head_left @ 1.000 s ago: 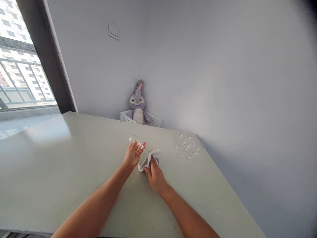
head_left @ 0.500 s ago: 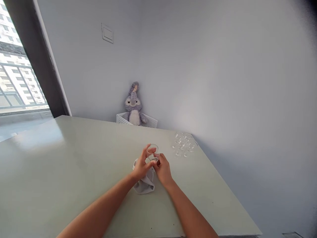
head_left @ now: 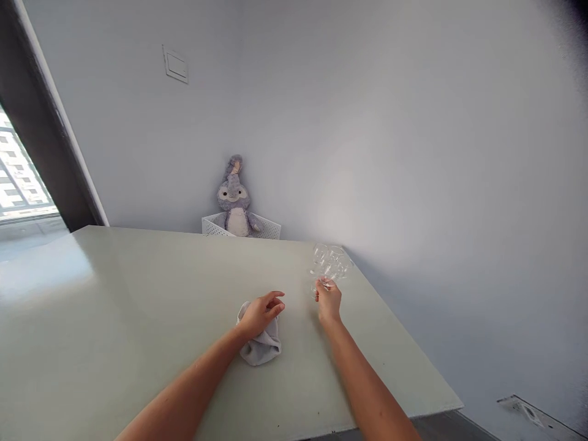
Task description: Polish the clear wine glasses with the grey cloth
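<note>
My left hand [head_left: 261, 314] rests over a crumpled light grey cloth [head_left: 263, 350], its fingers loosely curled and apart with nothing between them. To the right, my right hand [head_left: 328, 299] is closed on a small clear stemmed glass [head_left: 326, 281], mostly hidden by the fingers. It is at the near side of a cluster of clear stemmed glasses [head_left: 333, 260] standing close together by the table's right edge. Their outlines overlap, so I cannot tell whether the held glass touches the others.
The pale glossy table [head_left: 151, 318] meets a wall on the right. Behind its far edge, a grey plush toy [head_left: 237, 208] sits in a white perforated basket [head_left: 271, 230]. A socket plate [head_left: 528, 413] shows low at the right.
My right hand has carried the glass away from my left hand, rightward and forward to the cluster. My left hand has let go of it and stays above the cloth. The view has turned right.
</note>
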Tool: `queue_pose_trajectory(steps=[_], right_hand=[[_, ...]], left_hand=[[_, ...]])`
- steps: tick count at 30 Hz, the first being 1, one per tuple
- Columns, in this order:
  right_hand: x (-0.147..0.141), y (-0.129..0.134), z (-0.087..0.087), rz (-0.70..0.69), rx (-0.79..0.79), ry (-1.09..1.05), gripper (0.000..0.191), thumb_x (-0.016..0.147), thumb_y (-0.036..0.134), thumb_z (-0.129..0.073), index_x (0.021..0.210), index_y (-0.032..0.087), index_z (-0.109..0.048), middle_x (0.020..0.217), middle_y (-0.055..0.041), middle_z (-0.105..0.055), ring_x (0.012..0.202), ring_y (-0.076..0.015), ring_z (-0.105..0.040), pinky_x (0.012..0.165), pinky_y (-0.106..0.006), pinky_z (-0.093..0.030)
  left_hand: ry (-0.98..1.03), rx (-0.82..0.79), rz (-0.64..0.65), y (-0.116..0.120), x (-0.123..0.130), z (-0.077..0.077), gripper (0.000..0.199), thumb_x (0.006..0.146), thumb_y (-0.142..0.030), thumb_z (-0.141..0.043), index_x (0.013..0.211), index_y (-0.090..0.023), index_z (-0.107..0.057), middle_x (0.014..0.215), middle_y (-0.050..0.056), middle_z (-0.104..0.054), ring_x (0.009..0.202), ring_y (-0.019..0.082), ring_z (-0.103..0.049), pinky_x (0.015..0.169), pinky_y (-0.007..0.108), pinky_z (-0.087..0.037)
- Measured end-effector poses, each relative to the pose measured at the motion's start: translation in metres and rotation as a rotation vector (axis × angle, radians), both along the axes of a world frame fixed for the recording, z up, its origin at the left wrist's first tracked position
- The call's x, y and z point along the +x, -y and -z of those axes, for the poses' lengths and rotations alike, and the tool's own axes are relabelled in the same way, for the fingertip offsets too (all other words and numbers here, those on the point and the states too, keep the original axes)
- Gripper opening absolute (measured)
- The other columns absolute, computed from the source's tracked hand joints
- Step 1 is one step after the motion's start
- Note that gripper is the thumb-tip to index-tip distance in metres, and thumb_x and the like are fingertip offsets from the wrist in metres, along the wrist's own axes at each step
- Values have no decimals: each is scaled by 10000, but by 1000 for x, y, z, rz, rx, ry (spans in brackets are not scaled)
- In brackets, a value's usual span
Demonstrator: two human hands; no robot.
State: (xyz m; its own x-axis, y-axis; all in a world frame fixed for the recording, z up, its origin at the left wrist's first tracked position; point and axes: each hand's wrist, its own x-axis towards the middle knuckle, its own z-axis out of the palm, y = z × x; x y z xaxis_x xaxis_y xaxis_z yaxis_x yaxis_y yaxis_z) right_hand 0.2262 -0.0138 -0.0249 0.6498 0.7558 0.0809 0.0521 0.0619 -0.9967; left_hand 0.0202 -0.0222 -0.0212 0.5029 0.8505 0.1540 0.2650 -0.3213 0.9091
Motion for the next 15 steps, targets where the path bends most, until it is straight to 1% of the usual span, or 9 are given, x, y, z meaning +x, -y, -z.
queue_pose_trajectory(steps=[3,6,11,15], right_hand=[[19,5,4,25,-40,0,404,601,380,-601,923,139,-560,649,12,-555,456,-83,-457,397,-197,-360],[31,11,10,57,-92,18,371,602,346,-585,912,144,-556,658,19,-541,457,-79,-454,410,-200,-371],[37,9,13,74,-146,30,336,611,323,-553,903,157,-548,619,35,-506,443,-87,-452,402,-207,-374],[39,6,9,63,-169,38,336,613,309,-538,914,159,-549,680,11,-517,462,-94,-471,399,-212,-375]], left_hand=[[-59,-6,-21,2,1,-2,323,789,-421,-415,1025,-250,-553,854,-18,-649,786,127,-578,726,237,-430],[-108,-25,-48,3,1,-4,318,781,-420,-415,1009,-257,-565,836,-26,-651,777,128,-582,696,227,-425],[-126,-41,-74,3,-1,-4,317,775,-422,-408,983,-254,-579,846,-20,-658,800,138,-592,709,232,-425],[-78,-50,-86,2,-1,1,311,770,-420,-414,972,-252,-582,849,-17,-660,807,142,-595,738,243,-429]])
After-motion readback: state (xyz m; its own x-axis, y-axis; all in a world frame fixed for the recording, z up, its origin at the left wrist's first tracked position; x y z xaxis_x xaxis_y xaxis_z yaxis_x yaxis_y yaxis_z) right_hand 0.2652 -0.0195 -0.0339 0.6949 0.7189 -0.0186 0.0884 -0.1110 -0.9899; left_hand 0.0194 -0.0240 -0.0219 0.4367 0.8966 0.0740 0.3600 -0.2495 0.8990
